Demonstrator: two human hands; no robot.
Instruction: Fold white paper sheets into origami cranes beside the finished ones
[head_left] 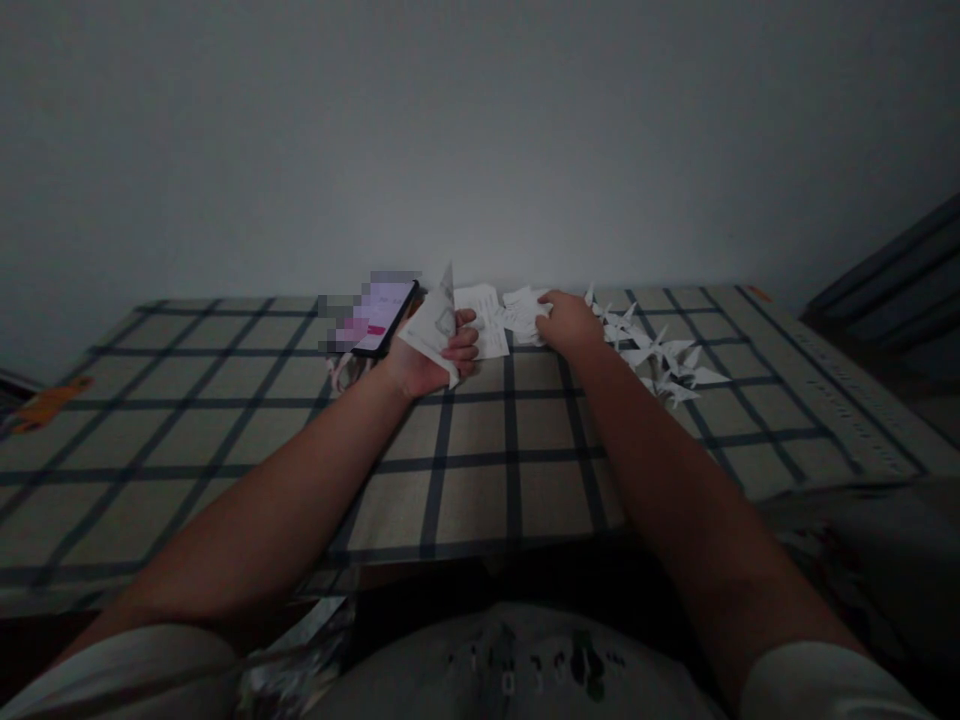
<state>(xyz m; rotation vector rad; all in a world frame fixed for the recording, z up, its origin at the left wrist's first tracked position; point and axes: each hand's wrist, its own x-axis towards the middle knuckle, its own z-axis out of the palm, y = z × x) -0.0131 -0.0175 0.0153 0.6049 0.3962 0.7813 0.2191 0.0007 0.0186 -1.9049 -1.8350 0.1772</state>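
In my left hand (420, 372) is a folded white paper (433, 322), its tip pointing up. The fingers curl around it, with printed marks showing on its face. My right hand (571, 322) reaches to a small heap of white paper pieces (523, 312), its thumb and forefinger closed at the heap's right edge. A printed sheet (487, 335) lies flat between the two hands. Just right of my right hand, several white folded paper cranes (664, 358) are clustered on the cloth.
A phone (386, 312) with a lit screen stands tilted just behind my left hand. A checked cloth (472, 430) covers the table. The plain wall (480, 150) rises directly behind it. An orange item (52, 402) lies at the far left.
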